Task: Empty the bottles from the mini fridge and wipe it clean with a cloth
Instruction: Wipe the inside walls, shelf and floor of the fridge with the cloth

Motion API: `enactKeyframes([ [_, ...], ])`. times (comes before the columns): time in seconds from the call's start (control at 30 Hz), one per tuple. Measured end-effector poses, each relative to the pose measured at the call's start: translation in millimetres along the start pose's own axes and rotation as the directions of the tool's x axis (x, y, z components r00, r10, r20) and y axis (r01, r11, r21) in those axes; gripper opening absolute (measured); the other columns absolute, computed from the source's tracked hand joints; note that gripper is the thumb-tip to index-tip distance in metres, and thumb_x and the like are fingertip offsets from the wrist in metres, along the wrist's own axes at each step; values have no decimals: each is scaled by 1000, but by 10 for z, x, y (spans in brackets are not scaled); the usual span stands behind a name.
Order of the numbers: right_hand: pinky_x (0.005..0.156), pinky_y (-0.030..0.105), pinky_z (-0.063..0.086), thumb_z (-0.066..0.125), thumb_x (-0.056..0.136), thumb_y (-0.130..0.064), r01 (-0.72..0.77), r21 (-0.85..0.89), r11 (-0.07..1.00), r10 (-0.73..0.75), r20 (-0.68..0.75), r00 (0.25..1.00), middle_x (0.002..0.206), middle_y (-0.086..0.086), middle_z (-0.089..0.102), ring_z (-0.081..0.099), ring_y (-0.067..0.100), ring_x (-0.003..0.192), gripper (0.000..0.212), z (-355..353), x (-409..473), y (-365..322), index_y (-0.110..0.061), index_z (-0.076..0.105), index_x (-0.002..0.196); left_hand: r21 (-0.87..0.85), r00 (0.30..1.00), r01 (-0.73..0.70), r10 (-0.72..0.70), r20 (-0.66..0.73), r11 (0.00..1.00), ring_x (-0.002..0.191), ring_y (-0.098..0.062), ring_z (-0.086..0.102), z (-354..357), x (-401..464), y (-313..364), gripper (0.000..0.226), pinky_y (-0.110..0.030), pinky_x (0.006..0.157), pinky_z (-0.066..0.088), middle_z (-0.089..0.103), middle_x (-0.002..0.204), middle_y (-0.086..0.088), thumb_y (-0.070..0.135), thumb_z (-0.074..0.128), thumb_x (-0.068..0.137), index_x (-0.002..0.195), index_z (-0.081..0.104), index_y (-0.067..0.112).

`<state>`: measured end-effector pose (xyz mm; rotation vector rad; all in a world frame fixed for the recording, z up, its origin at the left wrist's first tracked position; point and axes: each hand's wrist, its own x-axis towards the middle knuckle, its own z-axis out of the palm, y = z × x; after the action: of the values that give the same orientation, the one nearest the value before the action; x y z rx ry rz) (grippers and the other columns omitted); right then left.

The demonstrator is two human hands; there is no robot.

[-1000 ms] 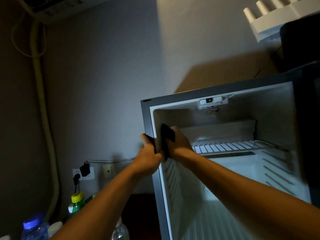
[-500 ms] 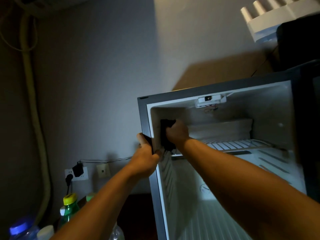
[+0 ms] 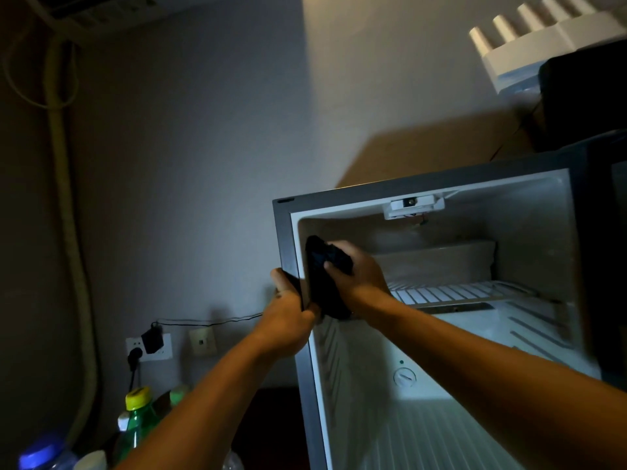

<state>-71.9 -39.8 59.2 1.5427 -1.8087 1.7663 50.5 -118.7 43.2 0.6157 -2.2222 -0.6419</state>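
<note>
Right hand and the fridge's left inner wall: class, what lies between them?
In the head view, the dark cloth lies between the right hand and the fridge wall.

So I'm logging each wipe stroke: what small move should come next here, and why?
Probably draw the right hand and its dark cloth down the fridge's left inner wall. The cloth sits high on that wall, the ribbed stretch below lies open, and the left hand grips the front edge, steadying it.
</note>
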Motion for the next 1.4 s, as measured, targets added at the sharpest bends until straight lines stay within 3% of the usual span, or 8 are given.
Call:
enactKeyframes([
  [0.2,78,33,48,47,96,-6,-295,222,929,319,-80,944,95,6,60,59,23,90,16,250,457,-42,-17,58,98,-8,1000,-3,2,-10,1000,78,-19,61,-7,-27,31,47,-25,60,48,59,101,-14,6,51,93,122,17,17],
  [0.37,95,36,49,48,96,-4,-168,226,959,196,-108,975,119,6,62,58,25,112,32,231,282,-183,-19,60,122,-26,1000,5,-5,9,1000,84,-21,62,-4,-37,35,47,-24,63,50,57,105,-15,7,51,93,124,17,18],
  [0.47,82,14,48,49,95,2,-95,348,933,136,-94,986,123,2,56,54,16,108,43,177,104,-292,-22,57,129,-30,1000,-1,1,0,1000,75,-19,58,-18,-38,52,43,-24,57,47,54,98,-15,6,53,90,113,20,19],
  [0.53,87,20,51,49,93,7,-21,393,919,59,-86,995,124,6,57,55,19,111,44,143,-43,-351,-20,59,127,-38,1000,2,-3,-5,999,81,-23,61,-23,-67,79,44,-29,63,52,55,101,-17,4,55,89,110,20,21],
  [0.83,88,33,55,48,85,14,-62,115,991,36,211,977,106,11,65,63,24,101,41,-302,-288,-419,-12,67,111,133,1000,14,-15,5,991,103,-25,62,-33,-548,-34,51,-43,88,54,61,112,-4,17,65,87,127,35,22],
  [1.0,81,36,49,49,91,0,-226,-152,962,231,12,973,110,15,62,59,33,102,37,-248,-173,-310,-16,59,123,172,999,22,-16,-34,985,117,-28,57,-82,-693,-124,65,-41,97,49,56,132,-11,-5,54,87,143,35,21],
  [1.17,90,32,48,53,93,-7,-264,-60,963,269,87,959,120,14,62,59,32,112,43,98,-356,-300,-14,52,136,137,999,-9,16,-52,990,119,-26,57,-37,-722,-172,79,-37,98,50,55,137,-9,-13,48,82,149,30,25],
  [1.4,75,40,53,50,80,3,-171,-69,983,183,239,954,87,14,64,62,28,84,22,-135,-690,-385,-6,64,95,215,993,-29,54,-109,976,113,-32,59,16,-724,-169,74,-43,94,51,59,130,-13,-7,50,82,147,34,25],
])
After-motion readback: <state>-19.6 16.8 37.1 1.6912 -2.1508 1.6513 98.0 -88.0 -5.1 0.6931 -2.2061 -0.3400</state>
